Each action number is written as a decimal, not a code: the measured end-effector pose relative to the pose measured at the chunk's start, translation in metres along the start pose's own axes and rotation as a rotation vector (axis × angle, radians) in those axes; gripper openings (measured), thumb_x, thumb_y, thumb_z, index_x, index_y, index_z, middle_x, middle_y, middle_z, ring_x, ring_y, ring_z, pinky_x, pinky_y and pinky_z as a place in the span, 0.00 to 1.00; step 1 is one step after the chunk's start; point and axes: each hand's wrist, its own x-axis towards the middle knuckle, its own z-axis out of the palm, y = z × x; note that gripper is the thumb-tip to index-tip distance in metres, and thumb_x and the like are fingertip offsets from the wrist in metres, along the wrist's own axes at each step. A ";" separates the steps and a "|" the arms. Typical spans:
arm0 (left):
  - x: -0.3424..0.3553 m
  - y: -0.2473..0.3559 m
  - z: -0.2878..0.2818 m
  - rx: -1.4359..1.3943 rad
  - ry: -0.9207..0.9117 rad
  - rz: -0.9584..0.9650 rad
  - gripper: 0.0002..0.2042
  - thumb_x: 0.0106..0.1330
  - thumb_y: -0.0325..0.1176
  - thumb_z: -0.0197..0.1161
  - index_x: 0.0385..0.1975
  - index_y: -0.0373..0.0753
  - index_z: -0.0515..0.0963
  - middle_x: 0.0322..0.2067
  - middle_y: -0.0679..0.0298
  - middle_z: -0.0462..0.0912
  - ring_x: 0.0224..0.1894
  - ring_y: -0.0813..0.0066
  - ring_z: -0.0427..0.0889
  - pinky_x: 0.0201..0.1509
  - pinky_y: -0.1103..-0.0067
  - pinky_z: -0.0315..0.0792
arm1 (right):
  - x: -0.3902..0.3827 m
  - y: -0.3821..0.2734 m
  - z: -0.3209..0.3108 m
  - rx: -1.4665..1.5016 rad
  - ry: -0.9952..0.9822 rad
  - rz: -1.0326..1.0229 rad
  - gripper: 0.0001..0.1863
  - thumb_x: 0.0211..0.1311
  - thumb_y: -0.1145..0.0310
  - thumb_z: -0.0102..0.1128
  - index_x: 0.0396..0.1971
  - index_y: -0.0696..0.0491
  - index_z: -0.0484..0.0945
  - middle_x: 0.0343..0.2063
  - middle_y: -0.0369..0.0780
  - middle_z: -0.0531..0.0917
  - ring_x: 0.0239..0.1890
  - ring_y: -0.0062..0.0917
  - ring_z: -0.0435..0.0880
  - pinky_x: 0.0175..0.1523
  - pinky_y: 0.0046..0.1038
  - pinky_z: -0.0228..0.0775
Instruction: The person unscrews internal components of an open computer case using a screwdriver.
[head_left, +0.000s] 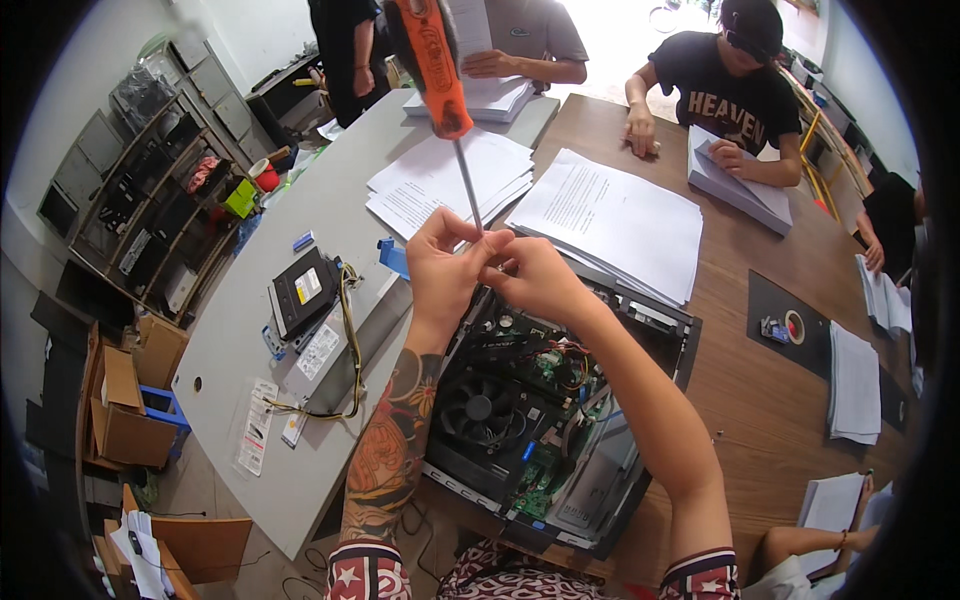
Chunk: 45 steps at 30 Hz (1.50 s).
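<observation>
My left hand (445, 260) and my right hand (532, 278) meet above an open black computer case (480, 410) with a fan and circuit board inside. My left fingers pinch the lower shaft of a screwdriver (445, 95), whose orange handle points up and away. My right fingertips are pressed together beside the shaft's lower end, which they hide; what they hold is unclear. Left of my arms lie a metal power supply (321, 355) with cables, a black optical drive (300, 293) and a small blue cylinder (304, 240).
Paper stacks (610, 225) lie beyond the case on the wooden table (750, 390), beside a grey table (230, 400). Several co-workers (730, 90) handle papers around the far and right sides. A dark mat (800, 300) holds small items. Cardboard boxes (140, 400) and shelving (150, 220) stand at left.
</observation>
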 end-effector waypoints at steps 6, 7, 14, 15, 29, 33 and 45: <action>-0.001 -0.002 0.002 0.052 0.017 0.022 0.08 0.60 0.24 0.72 0.30 0.33 0.77 0.32 0.62 0.84 0.36 0.79 0.82 0.41 0.82 0.77 | -0.001 -0.006 -0.003 0.067 0.087 -0.012 0.14 0.57 0.67 0.70 0.40 0.59 0.83 0.30 0.46 0.87 0.33 0.28 0.86 0.43 0.31 0.76; -0.001 -0.001 0.002 0.070 0.000 0.028 0.06 0.61 0.25 0.71 0.32 0.33 0.79 0.33 0.61 0.85 0.37 0.79 0.83 0.42 0.82 0.77 | 0.000 -0.006 -0.004 0.068 0.087 -0.012 0.14 0.57 0.67 0.70 0.40 0.59 0.83 0.30 0.46 0.87 0.33 0.28 0.86 0.43 0.31 0.76; -0.002 0.006 0.009 0.128 0.000 -0.005 0.07 0.67 0.27 0.66 0.39 0.29 0.83 0.35 0.62 0.87 0.37 0.79 0.84 0.45 0.83 0.76 | 0.003 0.008 -0.012 0.072 0.114 -0.060 0.15 0.56 0.66 0.70 0.40 0.58 0.85 0.31 0.45 0.88 0.33 0.27 0.87 0.44 0.30 0.77; -0.003 0.008 0.006 0.120 -0.006 -0.001 0.07 0.67 0.27 0.66 0.39 0.29 0.83 0.35 0.62 0.87 0.37 0.79 0.84 0.45 0.83 0.76 | 0.006 0.008 -0.010 0.097 0.106 -0.105 0.15 0.56 0.65 0.70 0.40 0.58 0.85 0.31 0.45 0.88 0.33 0.27 0.87 0.45 0.30 0.77; -0.003 0.013 0.005 -0.011 -0.048 0.037 0.10 0.65 0.25 0.66 0.44 0.30 0.80 0.39 0.58 0.84 0.44 0.74 0.83 0.48 0.78 0.77 | 0.002 0.007 -0.008 -0.072 0.029 -0.022 0.09 0.61 0.70 0.63 0.38 0.56 0.86 0.27 0.47 0.87 0.29 0.33 0.86 0.41 0.30 0.76; -0.001 0.004 -0.001 0.088 -0.089 0.053 0.10 0.68 0.25 0.61 0.47 0.30 0.80 0.40 0.58 0.85 0.45 0.73 0.83 0.49 0.77 0.77 | 0.001 0.008 -0.004 0.056 0.063 -0.038 0.09 0.63 0.72 0.58 0.38 0.59 0.84 0.29 0.51 0.85 0.30 0.37 0.84 0.41 0.32 0.74; -0.001 0.001 0.000 0.125 -0.047 0.112 0.07 0.65 0.23 0.65 0.41 0.30 0.81 0.37 0.61 0.86 0.41 0.78 0.83 0.48 0.80 0.76 | 0.006 0.018 0.001 0.008 0.146 -0.036 0.14 0.57 0.62 0.70 0.31 0.60 0.83 0.20 0.45 0.82 0.22 0.31 0.79 0.34 0.32 0.71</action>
